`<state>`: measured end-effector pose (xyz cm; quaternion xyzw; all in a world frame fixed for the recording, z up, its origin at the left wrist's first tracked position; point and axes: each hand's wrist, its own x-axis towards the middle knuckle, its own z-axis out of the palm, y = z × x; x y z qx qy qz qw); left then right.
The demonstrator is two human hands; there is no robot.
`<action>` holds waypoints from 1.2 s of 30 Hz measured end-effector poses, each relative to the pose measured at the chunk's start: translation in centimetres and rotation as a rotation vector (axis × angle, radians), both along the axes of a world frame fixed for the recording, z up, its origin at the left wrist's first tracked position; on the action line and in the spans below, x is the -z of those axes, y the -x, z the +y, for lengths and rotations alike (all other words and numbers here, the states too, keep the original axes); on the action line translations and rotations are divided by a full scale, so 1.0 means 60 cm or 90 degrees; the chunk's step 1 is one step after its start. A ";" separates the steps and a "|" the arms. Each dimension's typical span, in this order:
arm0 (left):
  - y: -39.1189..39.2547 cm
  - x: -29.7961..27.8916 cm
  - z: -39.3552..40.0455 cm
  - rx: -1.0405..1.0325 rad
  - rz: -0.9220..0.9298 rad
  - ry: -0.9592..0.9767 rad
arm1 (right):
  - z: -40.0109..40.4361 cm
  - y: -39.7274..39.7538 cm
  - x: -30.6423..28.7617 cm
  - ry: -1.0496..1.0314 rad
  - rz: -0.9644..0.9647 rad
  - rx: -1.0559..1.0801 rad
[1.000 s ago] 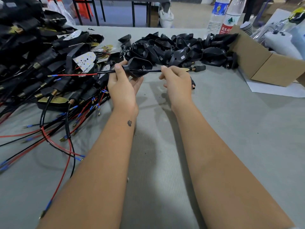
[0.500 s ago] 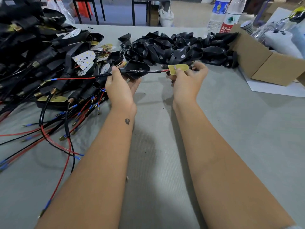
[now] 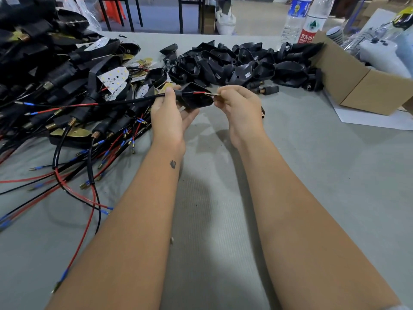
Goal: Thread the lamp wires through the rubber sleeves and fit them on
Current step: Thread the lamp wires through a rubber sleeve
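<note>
My left hand (image 3: 171, 113) holds a black rubber sleeve (image 3: 194, 98) by its narrow neck, just above the grey table. A red and black wire pair (image 3: 89, 105) runs out of the neck to the left, ending in blue-tipped terminals. Inside the sleeve's open mouth the red wire (image 3: 199, 93) shows, leading to a small yellow lamp board (image 3: 215, 94). My right hand (image 3: 240, 104) pinches that board at the sleeve's right edge; most of the board is hidden by the fingers.
A heap of empty black sleeves (image 3: 241, 63) lies behind the hands. Finished lamps with trailing wires (image 3: 55, 90) pile up on the left. A cardboard box (image 3: 362, 83) stands at the right, with two water bottles (image 3: 306, 21) at the back.
My right hand has moved left, bringing the yellow board up to the sleeve's mouth. The wire has slid further out to the left. My left hand has kept its hold.
</note>
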<state>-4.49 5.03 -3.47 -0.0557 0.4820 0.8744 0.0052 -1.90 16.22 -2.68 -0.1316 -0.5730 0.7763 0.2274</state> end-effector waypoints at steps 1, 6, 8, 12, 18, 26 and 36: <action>0.001 0.000 0.000 0.006 -0.002 0.003 | 0.000 0.000 0.003 -0.040 -0.008 0.009; 0.003 0.000 0.001 0.023 0.002 0.009 | 0.000 -0.004 0.008 -0.151 -0.018 0.038; 0.002 0.001 0.000 0.029 0.003 0.013 | -0.002 -0.006 0.009 -0.168 -0.017 0.025; 0.000 0.002 -0.002 0.046 0.012 0.021 | -0.004 -0.009 0.007 -0.206 -0.013 0.028; 0.000 0.001 -0.001 0.072 0.028 0.084 | -0.002 -0.005 0.010 -0.177 0.037 0.034; -0.009 0.001 0.007 0.075 0.055 0.186 | 0.001 0.008 0.020 -0.438 -0.033 0.127; -0.010 -0.012 -0.004 0.148 0.082 0.311 | 0.032 -0.004 -0.002 -0.126 -0.076 -0.216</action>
